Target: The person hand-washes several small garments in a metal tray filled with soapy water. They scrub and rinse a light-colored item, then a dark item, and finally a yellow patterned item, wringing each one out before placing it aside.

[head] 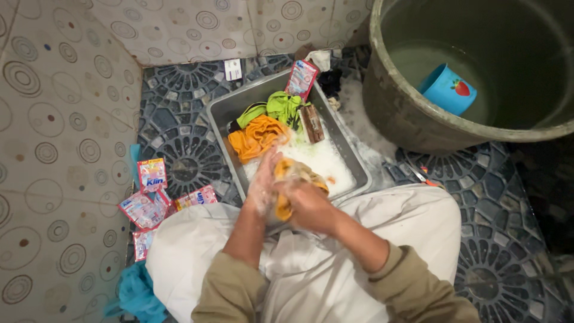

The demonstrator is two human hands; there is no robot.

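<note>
Over the near edge of the grey rectangular basin [222, 116], both hands are busy. The left hand [263, 182], white with suds, lies flat along a yellow-orange cloth [291, 179], fingers fairly straight, pressing rather than clasping. The right hand [311, 206] is closed around the same cloth from below, bunching it tight.

Foam [323, 157] fills the near half of the basin. At its far end lie an orange garment [257, 137] and a lime-green garment [281, 106], touching each other. A pink-red sachet [302, 78] leans on the far rim, and a brown scrubbing brush [312, 122] sits beside the green garment.

Left of the basin, on the patterned floor [179, 96], pink sachets [149, 200] are scattered against the tiled wall [54, 119], some overlapping. A small white label [232, 69] stands in the far corner where the walls meet.

Right of the basin, a big round tub [394, 113] holds water with a blue dipper [447, 90] floating inside. Only a narrow strip of floor separates tub and basin. A blue cloth [136, 293] lies by the left knee. The basin sits just in front of the person's knees.
</note>
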